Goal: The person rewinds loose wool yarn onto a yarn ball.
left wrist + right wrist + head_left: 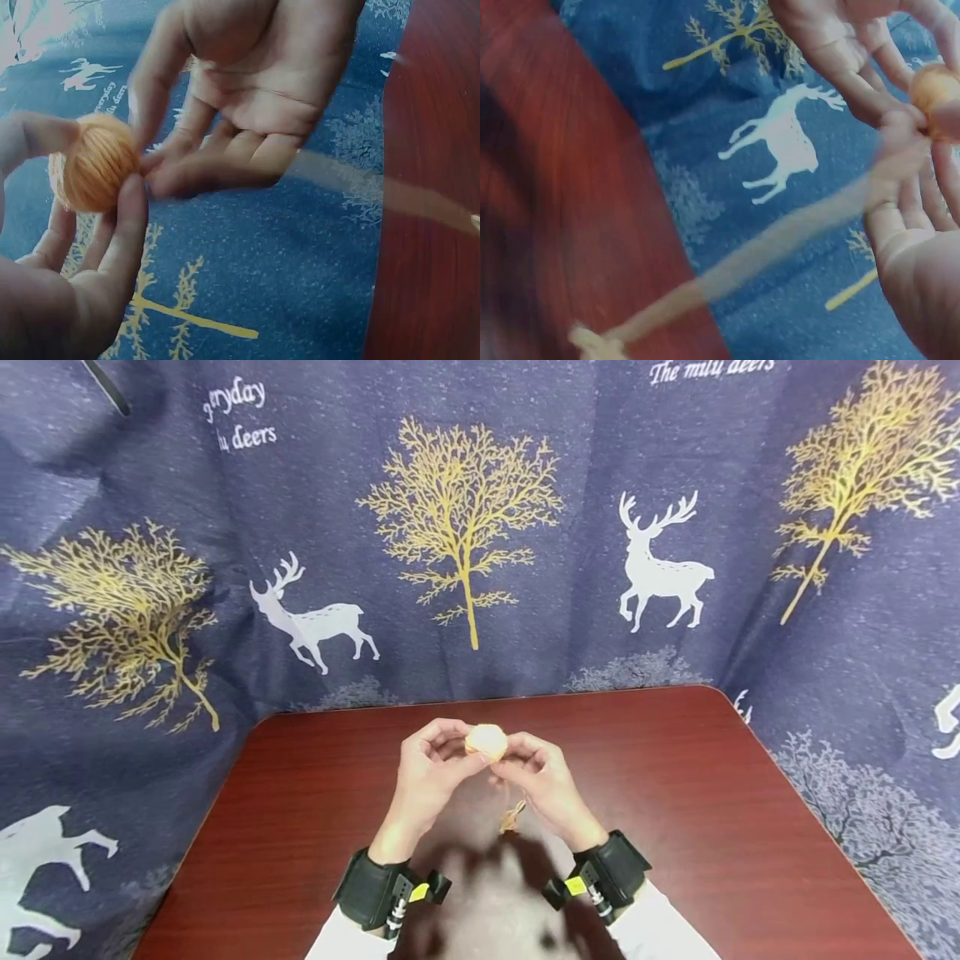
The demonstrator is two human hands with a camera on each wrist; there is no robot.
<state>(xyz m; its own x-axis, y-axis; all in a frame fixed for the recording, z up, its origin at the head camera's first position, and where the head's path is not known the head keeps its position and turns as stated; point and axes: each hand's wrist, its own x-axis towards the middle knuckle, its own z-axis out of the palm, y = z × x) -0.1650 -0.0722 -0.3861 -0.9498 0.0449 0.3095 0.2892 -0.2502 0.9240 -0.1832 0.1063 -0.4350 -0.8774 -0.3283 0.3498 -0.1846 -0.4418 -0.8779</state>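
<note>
A small round ball of orange yarn (487,742) is up above the table between the two hands. My left hand (431,772) grips it by the sides, thumb and fingers around it; the wound strands show in the left wrist view, where the ball (97,163) sits in the fingertips. Beside the ball is my right hand (551,781), its thumb and fingers bent together on the yarn strand. From those fingers a blurred length of yarn (780,236) trails down. A yellowish tangled bit (513,817) shows at its lower end. The exact pinch point is blurred.
A reddish-brown wooden table (315,793) with rounded far corners lies under the hands. Behind it hangs a dark blue cloth (525,677) printed with trees and white deer. Black bands (372,893) with small cameras are on both wrists.
</note>
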